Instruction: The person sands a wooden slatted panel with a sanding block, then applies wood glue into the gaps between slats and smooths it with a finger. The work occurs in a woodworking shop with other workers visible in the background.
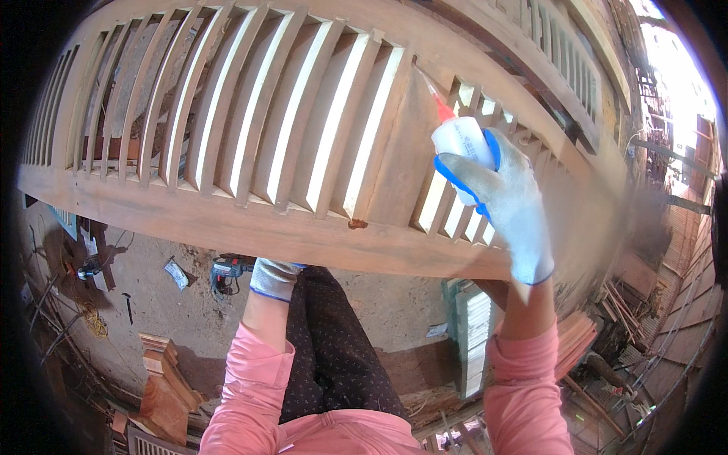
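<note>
A white squeeze bottle [464,141] with a red nozzle is gripped in my gloved right hand [514,196]. Its thin tip points up and left, over a joint near the upper rail of a slatted wooden shutter panel [345,241]. I cannot tell whether the tip touches the wood. Below the panel's near rail, only the cuff and back of my gloved left hand [274,279] show. The panel hides its fingers. A small brown gap or chip [357,224] marks the near rail beneath the slats.
A second slatted panel [561,53] stands beyond, at upper right. On the ground at left lie a power drill [227,271], a hammer [128,307] and a yellow cord [94,320]. A carved wooden post [163,390] is at lower left, stacked boards [578,343] at right.
</note>
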The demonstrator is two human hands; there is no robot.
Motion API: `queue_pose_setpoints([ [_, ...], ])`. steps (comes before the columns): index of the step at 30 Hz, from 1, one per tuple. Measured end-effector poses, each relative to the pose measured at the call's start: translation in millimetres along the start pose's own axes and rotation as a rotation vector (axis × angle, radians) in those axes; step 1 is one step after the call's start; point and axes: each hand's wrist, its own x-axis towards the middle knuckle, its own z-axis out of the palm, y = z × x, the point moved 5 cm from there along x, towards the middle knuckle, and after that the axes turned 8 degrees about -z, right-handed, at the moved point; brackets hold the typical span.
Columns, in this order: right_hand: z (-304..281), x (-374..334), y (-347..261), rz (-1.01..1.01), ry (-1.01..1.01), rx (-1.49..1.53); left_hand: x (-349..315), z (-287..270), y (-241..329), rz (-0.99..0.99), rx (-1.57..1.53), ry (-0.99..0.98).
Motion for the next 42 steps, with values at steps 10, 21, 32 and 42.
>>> queue_pose_setpoints([
  [10, 3.3, -6.2, 7.3, -0.118, -0.021, -0.123, -1.1, 1.6, -4.5, -0.004, 0.000, 0.000],
  [21, 5.7, -16.2, 3.5, -0.029, -0.042, -0.081, 0.5, 2.8, -6.7, -0.004, -0.004, 0.008],
  [32, 9.4, -34.6, 3.5, -0.344, -0.071, -0.162, 2.3, 2.8, -9.1, -0.007, -0.011, 0.012],
  [42, 11.6, -35.9, 6.0, -0.078, -0.077, -0.064, 0.6, 3.7, -11.2, -0.012, -0.017, 0.009],
])
